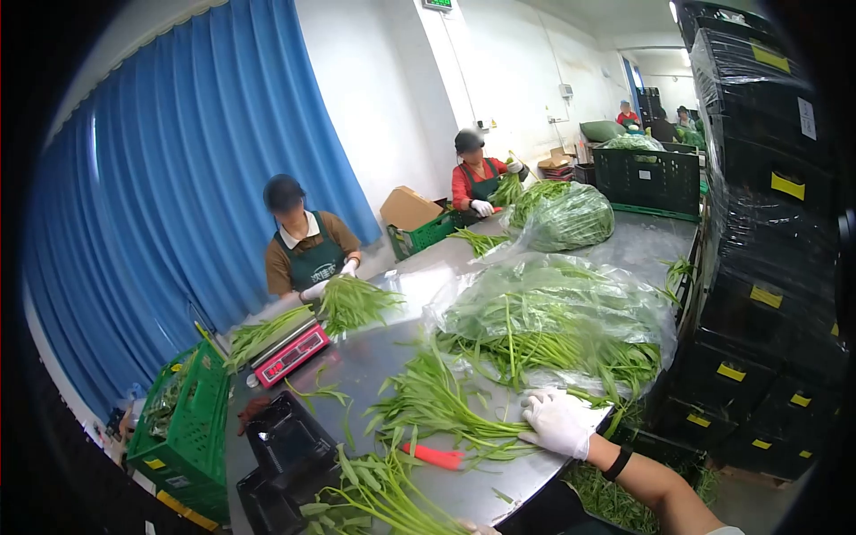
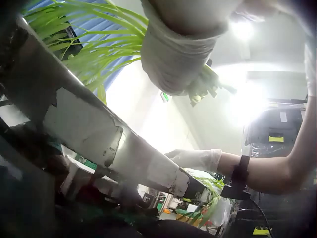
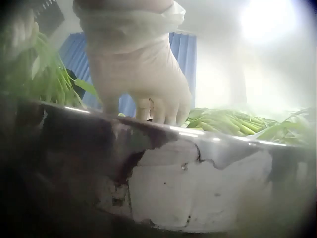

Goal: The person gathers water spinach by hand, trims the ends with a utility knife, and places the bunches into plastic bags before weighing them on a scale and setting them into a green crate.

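Note:
My gloved left hand (image 2: 173,62) grips a bunch of water spinach (image 2: 111,37). Its leaves spread out on one side and the cut stem ends (image 2: 205,88) stick out on the other. In the head view only a sliver of that hand shows at the bottom edge, below the bunch's stems. My gloved right hand (image 1: 560,423) rests on the metal table (image 1: 499,495), fingertips down at the stem ends of a loose pile of water spinach (image 1: 446,401). A red-orange strip-like object (image 1: 434,456) lies between pile and bunch.
Clear bags of greens (image 1: 553,308) fill the table's middle. Black trays (image 1: 285,437), a red scale (image 1: 292,353) and a green crate (image 1: 183,428) stand at left. Wrapped black crates (image 1: 758,267) tower at right. Two people (image 1: 312,250) work across the table.

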{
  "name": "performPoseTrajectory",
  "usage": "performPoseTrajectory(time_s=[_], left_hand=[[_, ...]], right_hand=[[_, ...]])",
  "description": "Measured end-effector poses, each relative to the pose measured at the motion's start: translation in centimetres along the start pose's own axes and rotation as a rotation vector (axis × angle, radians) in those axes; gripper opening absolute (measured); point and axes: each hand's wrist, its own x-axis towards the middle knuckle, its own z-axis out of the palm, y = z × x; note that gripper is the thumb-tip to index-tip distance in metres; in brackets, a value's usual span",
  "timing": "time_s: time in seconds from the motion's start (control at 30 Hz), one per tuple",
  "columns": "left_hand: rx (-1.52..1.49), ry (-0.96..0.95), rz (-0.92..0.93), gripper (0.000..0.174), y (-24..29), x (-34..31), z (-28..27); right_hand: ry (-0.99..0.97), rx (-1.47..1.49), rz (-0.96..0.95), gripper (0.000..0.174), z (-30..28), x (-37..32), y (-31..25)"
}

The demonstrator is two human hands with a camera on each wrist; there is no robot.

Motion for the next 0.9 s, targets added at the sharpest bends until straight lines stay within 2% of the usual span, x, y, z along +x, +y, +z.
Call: performPoseTrajectory(time_s=[0.07, 0.2, 0.27, 0.3, 0.33, 0.4, 0.53, 0.6, 0.67, 0.73, 0.8, 0.83, 0.87, 0.9], left_hand=[[0.033, 0.061, 0.017, 0.01, 0.0, 0.0, 0.3], [0.054, 0.152, 0.002, 0.006, 0.5, 0.0, 1.3], [0.03, 0.086, 0.013, 0.004, 0.0, 0.4, 0.1], [0.012, 0.02, 0.022, 0.008, -0.3, 0.6, -0.4], [0.01, 0.02, 0.025, 0.008, -0.5, 0.8, -0.9], [-0.01, 0.039, 0.029, 0.017, -0.8, 1.2, -1.3], [0.013, 0.052, 0.001, 0.018, -0.9, 1.5, -0.9], [0.063, 0.147, -0.023, 0.018, -0.6, 1.5, 0.5], [0.09, 0.167, -0.027, 0.016, -1.1, 1.6, 0.6], [0.119, 0.177, -0.023, 0.015, -2.5, 2.8, 0.0], [0.118, 0.132, 0.023, 0.01, -5.1, 4.7, -2.4], [0.191, 0.143, -0.041, 0.014, -5.2, 5.3, -2.5], [0.19, 0.12, -0.042, 0.014, -4.9, 5.2, -1.3], [0.146, 0.183, -0.038, 0.018, -4.2, 4.4, 0.5]], right_hand=[[-0.152, -0.113, -0.054, 0.037, -3.0, 0.7, -0.9], [-0.192, -0.062, -0.037, 0.031, -2.1, 1.2, 0.3], [-0.07, 0.338, 0.224, 0.031, -1.8, 1.4, 1.2], [-0.007, 0.462, 0.282, 0.028, -1.7, 2.0, 1.8], [-0.007, 0.46, 0.279, 0.028, -1.7, 2.1, 2.2], [0.114, 1.43, 0.565, 0.024, -2.7, 2.5, 2.8], [0.025, 1.642, 0.636, 0.021, -2.9, 0.2, -0.2], [0.053, 1.745, 0.644, 0.037, -1.5, -1.5, -1.6], [0.055, 1.76, 0.555, 0.043, -2.2, -2.8, -3.6], [0.06, 1.655, 0.562, 0.046, -3.9, -3.9, -5.9], [0.069, 1.661, 0.588, 0.041, -4.0, -5.4, -8.3], [0.045, 1.649, 0.617, 0.038, -3.5, -6.2, -9.6], [0.028, 1.63, 0.651, 0.036, -3.8, -6.7, -10.7], [0.042, 1.557, 0.668, 0.024, -6.9, -7.0, -12.1]])
